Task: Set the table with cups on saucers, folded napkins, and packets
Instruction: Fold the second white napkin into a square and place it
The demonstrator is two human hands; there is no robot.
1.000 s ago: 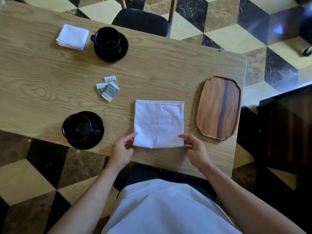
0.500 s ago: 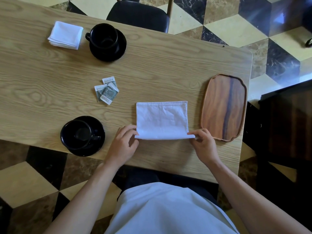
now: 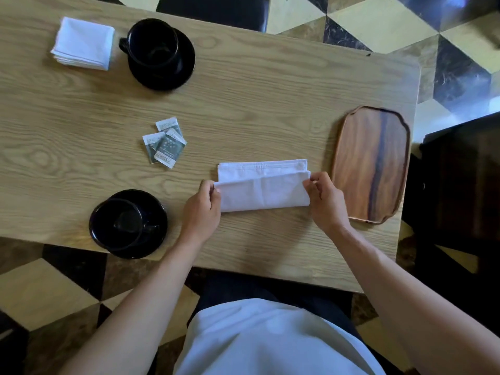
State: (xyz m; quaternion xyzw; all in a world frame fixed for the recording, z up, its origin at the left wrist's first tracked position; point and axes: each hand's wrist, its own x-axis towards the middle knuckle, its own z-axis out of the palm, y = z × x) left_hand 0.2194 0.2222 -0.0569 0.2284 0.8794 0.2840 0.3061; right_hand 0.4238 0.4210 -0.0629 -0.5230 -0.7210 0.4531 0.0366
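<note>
Table [image 3: 270, 98]: pale oak grain – wooden tray [image 3: 370, 163] at right.
Floor [image 3: 378, 25]: cube-pattern tiles.
Grip: left hand [image 3: 201, 209], right hand [image 3: 326, 201] – both pinching the white napkin [image 3: 263, 192].

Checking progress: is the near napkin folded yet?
Mid-fold: both hands pinch the napkin, its near half doubled over, far edge uncovered.

Bare wood runs wide across the middle of the table [image 3: 270, 104], from the packets [image 3: 165, 140] over to the wooden tray [image 3: 372, 163] by the right edge. Along the near edge a black cup on its saucer [image 3: 128, 224] blocks the left, both hands and the white napkin [image 3: 263, 185] the middle. Toward the far left corner sit a folded napkin [image 3: 84, 43] and another cup and saucer [image 3: 161, 54].
</note>
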